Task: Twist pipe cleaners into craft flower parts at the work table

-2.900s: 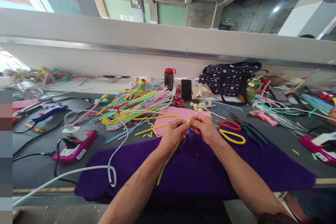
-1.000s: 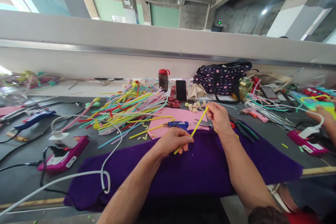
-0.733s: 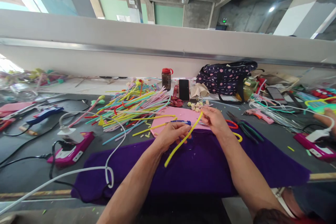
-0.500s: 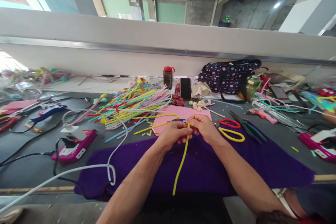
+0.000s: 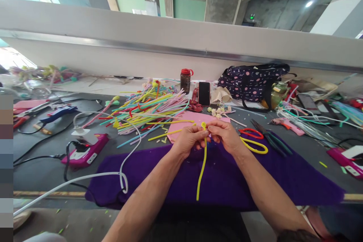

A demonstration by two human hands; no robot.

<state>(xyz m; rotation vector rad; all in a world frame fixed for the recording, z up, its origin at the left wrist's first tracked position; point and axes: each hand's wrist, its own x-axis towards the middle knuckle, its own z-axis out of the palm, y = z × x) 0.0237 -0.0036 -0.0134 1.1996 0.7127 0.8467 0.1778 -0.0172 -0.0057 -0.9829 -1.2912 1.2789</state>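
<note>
Between my hands a yellow pipe cleaner hangs down over a purple cloth, its upper end curled into a small loop. My left hand pinches it just below the curl, thumb over the fingers. From the other side, my right hand has its closed fingertips at the curled top; the exact contact is partly hidden. Behind the hands lies a pink sheet, with yellow pipe cleaner pieces on and beside it.
Many colourful pipe cleaners are heaped at the back left. Scissors and pliers lie right of my hands. A red-capped bottle, a phone and a patterned bag stand behind. A magenta power strip sits left.
The blue tool seen at my fingers earlier no longer shows there. The curled top of the pipe cleaner now stands visible above my fingertips. The camera view has shifted slightly.
</note>
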